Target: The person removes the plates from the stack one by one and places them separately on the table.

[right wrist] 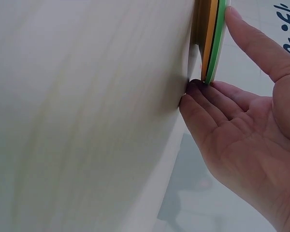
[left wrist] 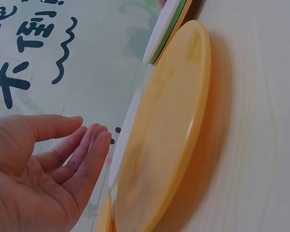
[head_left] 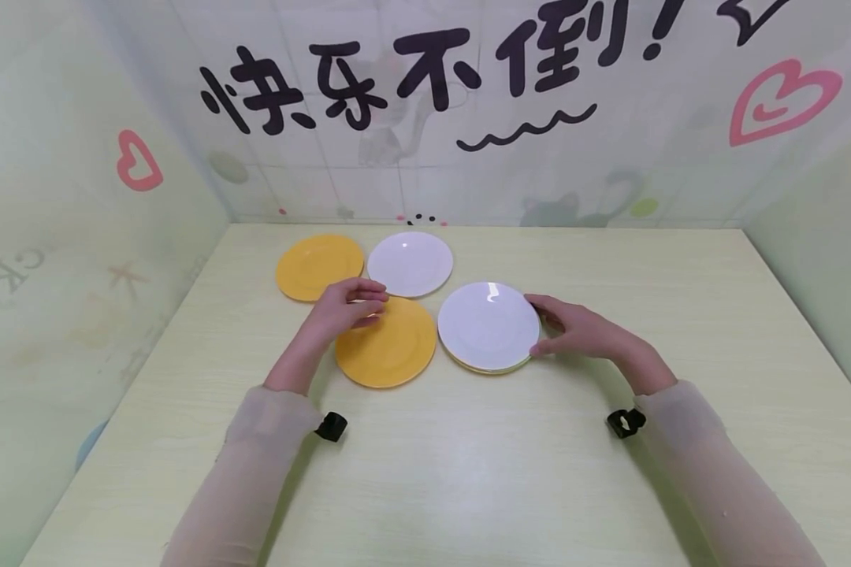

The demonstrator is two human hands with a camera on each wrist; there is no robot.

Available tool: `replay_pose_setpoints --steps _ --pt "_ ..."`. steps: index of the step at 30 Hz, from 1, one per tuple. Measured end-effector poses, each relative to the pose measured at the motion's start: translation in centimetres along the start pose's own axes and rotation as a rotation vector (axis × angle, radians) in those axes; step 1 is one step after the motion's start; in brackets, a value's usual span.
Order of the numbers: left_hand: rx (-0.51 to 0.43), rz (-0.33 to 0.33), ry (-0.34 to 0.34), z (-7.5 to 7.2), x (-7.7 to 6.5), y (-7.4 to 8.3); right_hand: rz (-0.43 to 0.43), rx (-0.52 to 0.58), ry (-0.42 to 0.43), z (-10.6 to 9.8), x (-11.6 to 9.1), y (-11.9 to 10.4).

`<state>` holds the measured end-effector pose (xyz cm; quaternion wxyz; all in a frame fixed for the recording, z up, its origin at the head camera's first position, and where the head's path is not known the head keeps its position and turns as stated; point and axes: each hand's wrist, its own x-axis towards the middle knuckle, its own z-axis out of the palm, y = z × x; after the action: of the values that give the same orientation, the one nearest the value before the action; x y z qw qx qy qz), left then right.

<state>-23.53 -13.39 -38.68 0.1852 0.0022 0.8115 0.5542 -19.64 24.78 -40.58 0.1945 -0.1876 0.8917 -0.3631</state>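
At the right side of a plate stack [head_left: 488, 327], my right hand [head_left: 577, 329] grips the rim. Its thumb [right wrist: 251, 41] lies on the top white plate, and the other fingers reach under the edge. Green and orange-yellow rims show below the white one in the right wrist view. My left hand [head_left: 351, 305] hovers over the upper left part of a yellow plate [head_left: 386, 354], fingers loosely bent with nothing between them. In the left wrist view this hand [left wrist: 48, 179] is apart from the yellow plate [left wrist: 164, 130].
Behind the left hand lie another yellow plate [head_left: 315, 264] and a white plate [head_left: 411, 264], side by side. All stand on a pale wooden table [head_left: 440, 472]. A printed backdrop [head_left: 468, 181] with black characters rises at the table's back edge, with side walls left and right.
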Motion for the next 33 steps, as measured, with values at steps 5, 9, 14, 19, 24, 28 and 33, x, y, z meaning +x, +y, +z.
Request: replay_pose_setpoints --steps 5,9,14,19,24,28,33 --pt "0.001 0.007 -0.021 0.8 0.1 0.4 -0.002 -0.008 0.000 0.0 0.0 0.0" --pt "-0.006 -0.001 -0.035 1.6 0.1 0.8 0.004 -0.002 0.000 0.0 0.0 0.0" --pt "-0.018 0.012 -0.066 2.5 0.5 0.8 -0.002 -0.005 0.000 0.0 0.0 0.1" --pt "-0.029 0.034 -0.109 3.5 0.7 0.5 -0.007 -0.005 0.003 0.0 0.0 0.1" --pt "-0.040 0.062 -0.148 4.4 1.0 0.3 -0.010 -0.002 0.003 0.0 0.0 0.1" --pt "-0.054 0.067 -0.163 5.1 0.9 0.6 -0.007 -0.005 0.006 0.0 0.0 0.0" --pt "-0.070 0.059 -0.166 5.8 0.9 0.8 0.004 -0.009 0.006 -0.1 -0.1 -0.1"
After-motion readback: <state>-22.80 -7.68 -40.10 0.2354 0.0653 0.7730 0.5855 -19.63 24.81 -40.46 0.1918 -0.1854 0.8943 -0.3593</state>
